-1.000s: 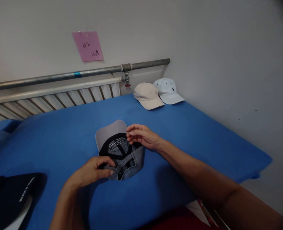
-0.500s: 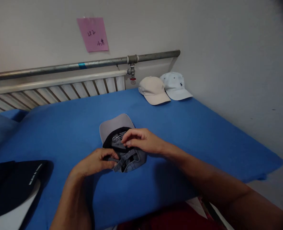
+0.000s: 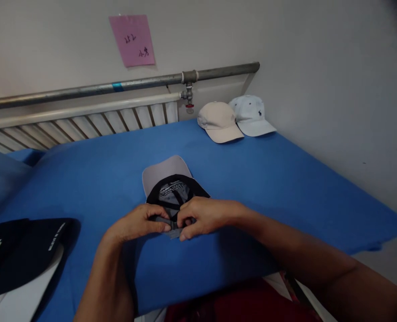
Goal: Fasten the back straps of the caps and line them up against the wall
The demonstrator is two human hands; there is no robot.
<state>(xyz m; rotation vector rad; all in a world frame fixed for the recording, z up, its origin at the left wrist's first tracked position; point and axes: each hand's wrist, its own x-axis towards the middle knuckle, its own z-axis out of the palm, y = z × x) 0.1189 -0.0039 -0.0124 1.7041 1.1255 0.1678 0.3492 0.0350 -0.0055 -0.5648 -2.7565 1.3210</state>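
Observation:
A grey baseball cap lies upside down on the blue cloth, its brim pointing away from me and its dark inside facing up. My left hand pinches the back strap of the cap from the left, thumb and fingers closed on it. From the right, my right hand grips the same strap, its fingertips close to those of the left. The fingers hide part of the strap and its fastening.
A beige cap and a pale blue cap sit at the far right by the wall. Dark navy caps lie at the left, over something white. Behind the blue-covered surface stand a radiator and a metal pipe.
My right hand has moved down from inside the cap to its back strap and closed on it. The left hand stays at the strap. The view has shifted slightly.

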